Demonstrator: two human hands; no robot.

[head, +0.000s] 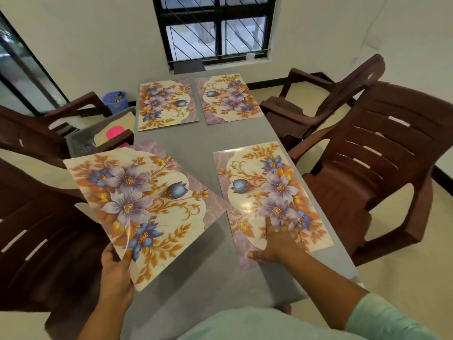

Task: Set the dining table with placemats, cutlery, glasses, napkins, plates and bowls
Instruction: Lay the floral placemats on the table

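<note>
Head view: left hand [115,273] grips floral placemat [137,204] overhanging table edge [133,146].

sleeve [382,315]: pale mint green, right arm | left forearm [103,317]: bare

four floral mats: two far ones [168,105] [228,98] flat on the table, near right mat [270,200] flat too, near left mat [137,204] lifted and tilted off the edge
</note>
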